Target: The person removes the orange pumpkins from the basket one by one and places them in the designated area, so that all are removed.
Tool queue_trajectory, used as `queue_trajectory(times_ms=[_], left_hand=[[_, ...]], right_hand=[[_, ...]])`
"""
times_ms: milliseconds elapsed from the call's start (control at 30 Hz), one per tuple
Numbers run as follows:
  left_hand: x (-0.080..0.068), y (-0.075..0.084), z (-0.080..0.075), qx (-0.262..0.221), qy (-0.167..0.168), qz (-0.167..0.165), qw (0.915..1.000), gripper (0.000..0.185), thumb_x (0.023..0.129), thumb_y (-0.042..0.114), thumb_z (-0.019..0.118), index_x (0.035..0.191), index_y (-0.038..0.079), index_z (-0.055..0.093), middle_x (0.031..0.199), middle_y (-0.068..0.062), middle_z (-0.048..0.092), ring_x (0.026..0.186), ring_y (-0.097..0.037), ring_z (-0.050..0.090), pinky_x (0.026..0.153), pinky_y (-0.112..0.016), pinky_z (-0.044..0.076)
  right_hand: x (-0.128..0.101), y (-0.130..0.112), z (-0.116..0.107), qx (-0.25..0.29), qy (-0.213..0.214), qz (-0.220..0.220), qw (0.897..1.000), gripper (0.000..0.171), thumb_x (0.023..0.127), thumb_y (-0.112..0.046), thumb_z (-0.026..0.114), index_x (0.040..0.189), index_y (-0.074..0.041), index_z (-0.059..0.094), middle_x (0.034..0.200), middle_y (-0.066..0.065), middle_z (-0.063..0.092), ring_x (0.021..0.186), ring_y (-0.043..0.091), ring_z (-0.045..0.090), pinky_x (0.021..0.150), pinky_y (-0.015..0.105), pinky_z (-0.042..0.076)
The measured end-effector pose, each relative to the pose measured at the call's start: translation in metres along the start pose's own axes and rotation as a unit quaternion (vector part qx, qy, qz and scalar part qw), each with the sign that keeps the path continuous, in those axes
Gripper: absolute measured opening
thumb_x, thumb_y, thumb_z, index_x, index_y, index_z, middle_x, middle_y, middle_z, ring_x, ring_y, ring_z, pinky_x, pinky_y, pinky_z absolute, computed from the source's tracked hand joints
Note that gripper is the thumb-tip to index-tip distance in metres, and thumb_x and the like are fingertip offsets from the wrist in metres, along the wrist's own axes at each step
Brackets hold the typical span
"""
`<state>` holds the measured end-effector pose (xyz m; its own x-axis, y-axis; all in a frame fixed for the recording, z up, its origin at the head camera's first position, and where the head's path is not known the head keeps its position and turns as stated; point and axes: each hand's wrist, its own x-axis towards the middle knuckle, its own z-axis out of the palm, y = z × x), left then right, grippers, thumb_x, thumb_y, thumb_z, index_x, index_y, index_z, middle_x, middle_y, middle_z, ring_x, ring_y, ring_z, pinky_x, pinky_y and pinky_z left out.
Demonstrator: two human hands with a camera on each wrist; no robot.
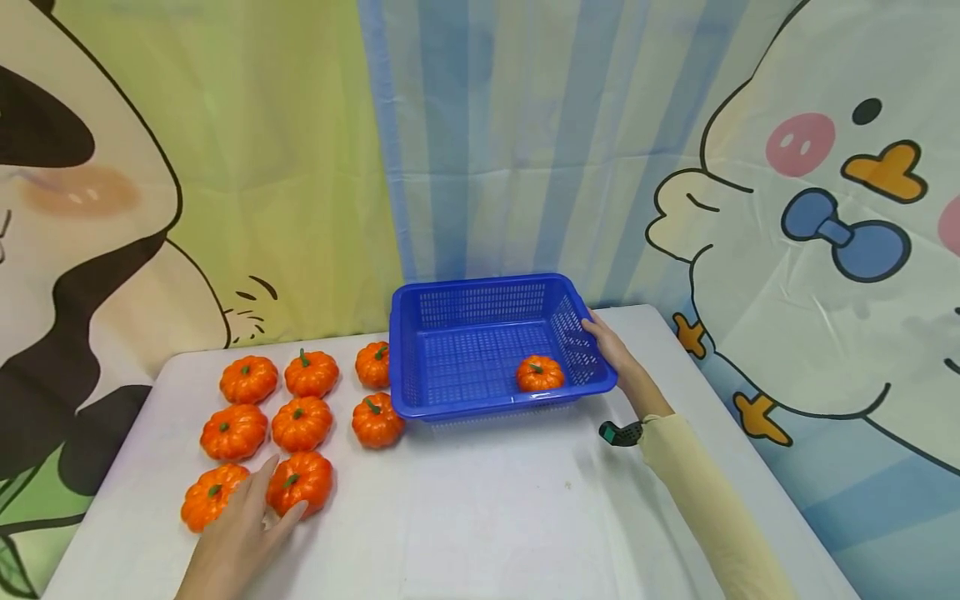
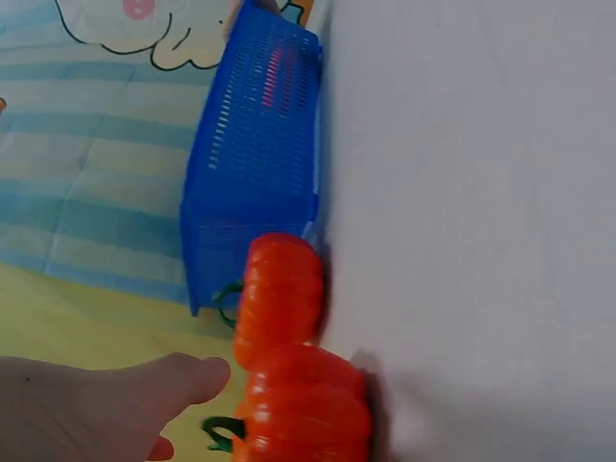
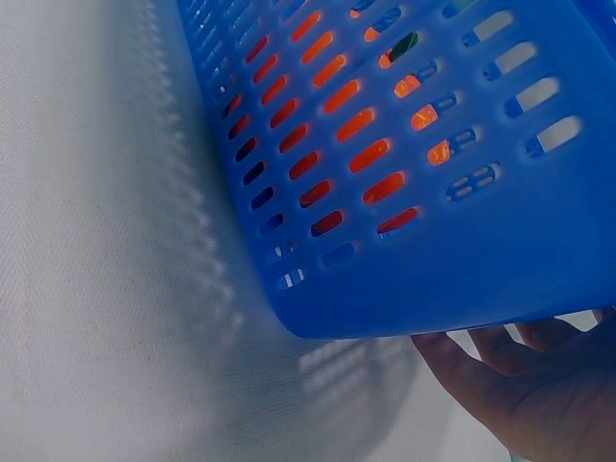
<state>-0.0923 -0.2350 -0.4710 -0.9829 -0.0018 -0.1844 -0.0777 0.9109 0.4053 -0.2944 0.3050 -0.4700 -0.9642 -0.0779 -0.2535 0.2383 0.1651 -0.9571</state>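
My left hand point(image 1: 243, 517) reaches around the front right pumpkin point(image 1: 299, 485) of a group of small orange pumpkins. Its thumb and fingers are spread on either side. In the left wrist view, the thumb point(image 2: 188, 378) stands a little apart from the pumpkin point(image 2: 306, 404). At the far end of the table, my right hand point(image 1: 611, 346) grips the right side of a blue plastic basket point(image 1: 480, 408). One orange pumpkin point(image 1: 539, 374) lies inside, near the basket's front right corner. Seen from the right wrist, fingers point(image 3: 462, 371) lie against the basket's outside.
Several more pumpkins point(image 1: 233, 432) stand in loose rows on the left of the white table point(image 1: 487, 517). Two of them, including this pumpkin point(image 1: 378, 421), sit right beside the basket's left end. A printed cloth backdrop point(image 1: 495, 142) hangs behind the table.
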Motion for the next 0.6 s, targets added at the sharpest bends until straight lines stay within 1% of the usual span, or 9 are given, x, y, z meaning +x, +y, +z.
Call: queue_trajectory(times_ms=[67,100,133,167,267,333,433,600], left_hand=[[-0.009,0.006,-0.005,-0.001,0.023,0.004,0.9997,0.086,0.086,0.043,0.07,0.148,0.0,0.028,0.119,-0.03,0.052,0.085,-0.034,0.061,0.069,-0.046,0.057],[-0.013,0.009,-0.008,-0.004,0.032,0.007,0.9995,0.085,0.086,0.041,0.07,0.148,0.001,0.028,0.12,-0.03,0.052,0.087,-0.034,0.063,0.07,-0.046,0.058],[-0.016,0.012,-0.01,-0.012,0.036,0.008,0.9992,0.084,0.086,0.04,0.071,0.148,0.003,0.029,0.119,-0.028,0.053,0.085,-0.029,0.064,0.067,-0.042,0.058],[-0.017,0.016,-0.012,-0.021,0.032,0.005,0.9993,0.084,0.086,0.043,0.071,0.148,0.004,0.029,0.119,-0.026,0.054,0.084,-0.025,0.064,0.066,-0.039,0.059],[-0.021,0.026,-0.016,-0.048,0.017,0.003,0.9987,0.085,0.085,0.048,0.07,0.148,0.006,0.032,0.125,-0.026,0.053,0.087,-0.024,0.067,0.07,-0.038,0.06],[-0.022,0.03,-0.015,-0.065,0.008,0.006,0.9978,0.084,0.084,0.047,0.071,0.147,0.006,0.035,0.129,-0.025,0.053,0.089,-0.023,0.068,0.071,-0.036,0.06],[-0.023,0.033,-0.012,-0.079,-0.002,0.006,0.9969,0.081,0.084,0.044,0.072,0.146,0.007,0.036,0.131,-0.025,0.054,0.089,-0.022,0.069,0.073,-0.036,0.06],[-0.023,0.035,-0.008,-0.099,-0.027,0.002,0.9947,0.077,0.086,0.043,0.071,0.146,0.009,0.037,0.133,-0.023,0.055,0.09,-0.02,0.068,0.077,-0.038,0.06]], right_hand=[[0.001,-0.001,-0.001,0.002,-0.002,0.002,1.0,0.058,0.105,-0.039,0.029,0.156,-0.033,0.001,0.165,0.007,0.008,0.15,0.035,0.016,0.123,0.052,0.011],[0.001,-0.001,-0.001,0.003,-0.001,0.003,1.0,0.058,0.105,-0.039,0.029,0.156,-0.034,0.001,0.165,0.007,0.007,0.15,0.035,0.015,0.124,0.051,0.01],[0.001,-0.002,-0.002,0.004,-0.001,0.005,1.0,0.058,0.105,-0.038,0.029,0.156,-0.034,0.001,0.165,0.006,0.006,0.15,0.034,0.015,0.124,0.051,0.009],[0.0,-0.002,-0.002,0.004,0.001,0.006,1.0,0.058,0.105,-0.038,0.029,0.156,-0.034,0.001,0.165,0.006,0.006,0.15,0.034,0.014,0.124,0.051,0.009],[0.0,-0.003,-0.003,0.014,0.0,0.012,1.0,0.058,0.105,-0.037,0.029,0.156,-0.035,0.001,0.165,0.005,0.005,0.15,0.034,0.013,0.124,0.051,0.008],[0.0,-0.002,-0.004,0.016,-0.004,0.016,1.0,0.058,0.105,-0.036,0.028,0.155,-0.035,0.0,0.165,0.006,0.004,0.151,0.034,0.011,0.124,0.052,0.007],[0.001,-0.001,-0.004,0.019,-0.007,0.018,1.0,0.058,0.105,-0.035,0.028,0.155,-0.034,-0.001,0.165,0.006,0.004,0.151,0.035,0.011,0.124,0.052,0.008],[0.001,-0.002,-0.002,0.008,-0.001,0.012,1.0,0.058,0.106,-0.036,0.028,0.156,-0.034,0.0,0.165,0.007,0.007,0.149,0.036,0.016,0.123,0.052,0.011]])
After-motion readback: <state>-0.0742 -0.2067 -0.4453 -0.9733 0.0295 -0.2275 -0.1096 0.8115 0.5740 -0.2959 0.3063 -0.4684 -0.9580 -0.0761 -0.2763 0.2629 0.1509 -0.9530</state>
